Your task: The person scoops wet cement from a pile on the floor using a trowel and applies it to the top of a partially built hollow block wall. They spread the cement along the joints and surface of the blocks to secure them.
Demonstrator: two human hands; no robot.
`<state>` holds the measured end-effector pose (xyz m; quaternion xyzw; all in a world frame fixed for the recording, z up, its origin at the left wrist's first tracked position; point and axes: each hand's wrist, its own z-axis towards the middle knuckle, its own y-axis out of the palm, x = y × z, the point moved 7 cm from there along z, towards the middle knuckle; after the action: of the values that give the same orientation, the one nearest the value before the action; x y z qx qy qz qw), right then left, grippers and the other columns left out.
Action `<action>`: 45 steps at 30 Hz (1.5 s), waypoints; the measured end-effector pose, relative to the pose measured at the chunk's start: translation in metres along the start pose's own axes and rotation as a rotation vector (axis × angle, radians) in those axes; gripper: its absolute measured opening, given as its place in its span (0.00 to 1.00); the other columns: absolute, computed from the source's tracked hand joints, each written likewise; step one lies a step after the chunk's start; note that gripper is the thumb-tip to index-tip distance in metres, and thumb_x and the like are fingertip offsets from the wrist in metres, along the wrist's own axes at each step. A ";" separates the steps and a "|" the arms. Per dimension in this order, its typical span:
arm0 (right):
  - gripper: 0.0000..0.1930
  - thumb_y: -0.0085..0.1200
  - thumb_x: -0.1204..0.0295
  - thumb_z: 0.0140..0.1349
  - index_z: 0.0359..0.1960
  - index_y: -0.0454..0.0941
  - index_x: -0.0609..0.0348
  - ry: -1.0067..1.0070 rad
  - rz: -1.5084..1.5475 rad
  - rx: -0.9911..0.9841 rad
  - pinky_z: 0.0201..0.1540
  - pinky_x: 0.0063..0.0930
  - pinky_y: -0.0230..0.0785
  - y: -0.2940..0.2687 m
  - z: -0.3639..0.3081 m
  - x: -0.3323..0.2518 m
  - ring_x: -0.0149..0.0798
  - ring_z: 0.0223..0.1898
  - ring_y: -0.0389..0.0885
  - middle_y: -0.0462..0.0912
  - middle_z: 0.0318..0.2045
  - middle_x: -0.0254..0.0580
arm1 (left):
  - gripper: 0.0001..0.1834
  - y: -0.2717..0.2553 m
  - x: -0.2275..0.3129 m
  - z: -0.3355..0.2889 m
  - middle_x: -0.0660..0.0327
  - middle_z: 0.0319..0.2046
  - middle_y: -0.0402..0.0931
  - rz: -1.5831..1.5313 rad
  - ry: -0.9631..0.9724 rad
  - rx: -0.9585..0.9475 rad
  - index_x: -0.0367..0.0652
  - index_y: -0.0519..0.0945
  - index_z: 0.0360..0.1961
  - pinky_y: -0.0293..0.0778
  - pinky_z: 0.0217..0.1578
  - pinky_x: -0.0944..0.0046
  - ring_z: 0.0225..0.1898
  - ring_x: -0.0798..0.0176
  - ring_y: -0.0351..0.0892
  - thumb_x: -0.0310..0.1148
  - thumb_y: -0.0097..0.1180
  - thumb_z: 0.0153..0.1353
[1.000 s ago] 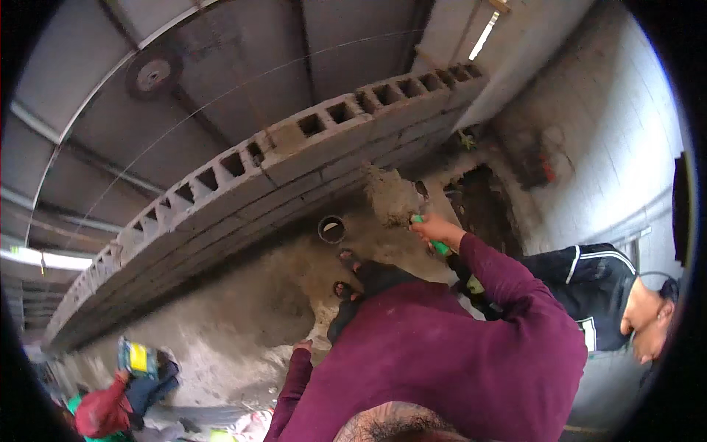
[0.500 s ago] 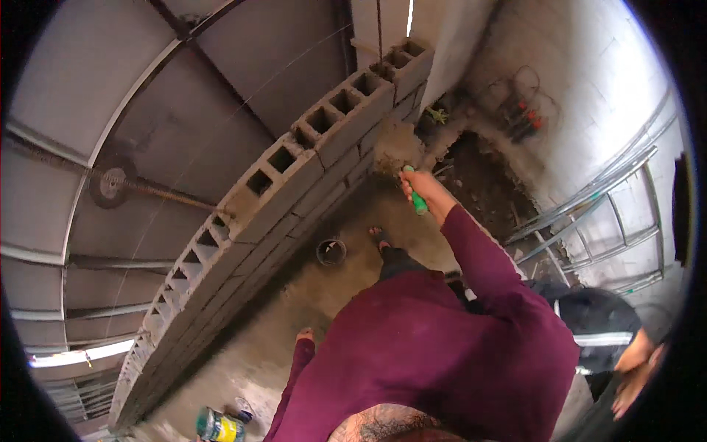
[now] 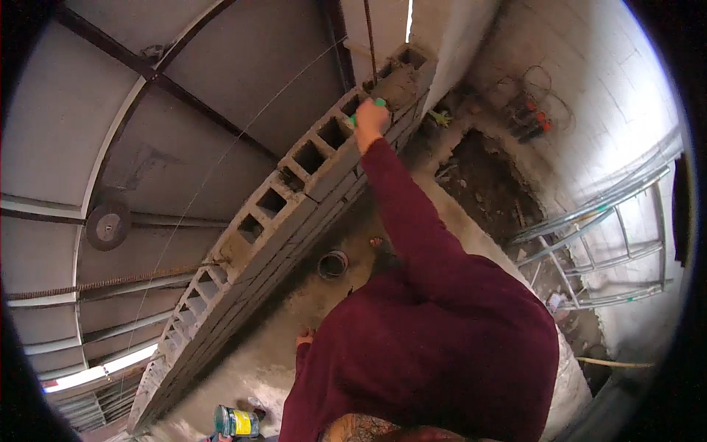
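My right hand (image 3: pixel 370 121) is closed round the green handle (image 3: pixel 380 102) of a trowel, above the top of a grey concrete block wall (image 3: pixel 283 221). Wet mortar (image 3: pixel 398 87) lies just beyond the hand, near the wall's far end; it hides the trowel's blade or blends with it. Open square cores show along the top blocks. Low beside my body, my left hand (image 3: pixel 304 338) shows only in part, its fingers too small to make out.
A small bucket (image 3: pixel 333 264) stands on the floor by the wall. Nearer is a yellow-labelled bucket (image 3: pixel 236 421). A string line (image 3: pixel 221 158) and a rebar rod (image 3: pixel 110 290) run left of the wall. Right are a dug pit (image 3: pixel 482 177) and a metal frame (image 3: pixel 626 236).
My right hand has moved up and left with the trowel, from beside the wall to over its top. Mortar now covers blocks at the far end. The person at the right has left view.
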<state>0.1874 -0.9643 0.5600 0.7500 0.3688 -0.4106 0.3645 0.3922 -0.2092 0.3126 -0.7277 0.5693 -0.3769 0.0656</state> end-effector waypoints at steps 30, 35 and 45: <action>0.07 0.47 0.69 0.58 0.26 0.69 0.59 -0.013 -0.634 -0.557 0.20 0.30 0.63 -0.079 0.037 -0.092 0.35 0.17 0.70 0.71 0.17 0.37 | 0.23 0.018 -0.055 -0.003 0.53 0.49 0.73 1.029 0.116 -0.402 0.50 0.75 0.50 0.70 0.48 0.55 0.50 0.47 0.72 0.46 0.51 0.54; 0.11 0.49 0.65 0.58 0.28 0.70 0.61 -0.003 -0.921 -0.802 0.20 0.28 0.63 -0.073 0.056 -0.089 0.32 0.17 0.70 0.71 0.17 0.35 | 0.21 0.057 -0.007 -0.018 0.51 0.48 0.73 0.978 0.305 -0.191 0.47 0.75 0.49 0.70 0.47 0.53 0.49 0.45 0.72 0.45 0.46 0.59; 0.09 0.49 0.67 0.58 0.35 0.69 0.59 -0.166 -1.099 -1.051 0.18 0.23 0.59 -0.091 0.125 -0.193 0.25 0.15 0.67 0.67 0.17 0.30 | 0.14 0.191 0.110 -0.012 0.50 0.37 0.76 0.709 0.247 -0.249 0.44 0.77 0.38 0.72 0.39 0.54 0.40 0.49 0.76 0.39 0.43 0.61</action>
<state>-0.0089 -1.0771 0.6591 0.1533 0.8071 -0.3587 0.4432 0.2432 -0.3672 0.2735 -0.4375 0.8303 -0.3436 0.0339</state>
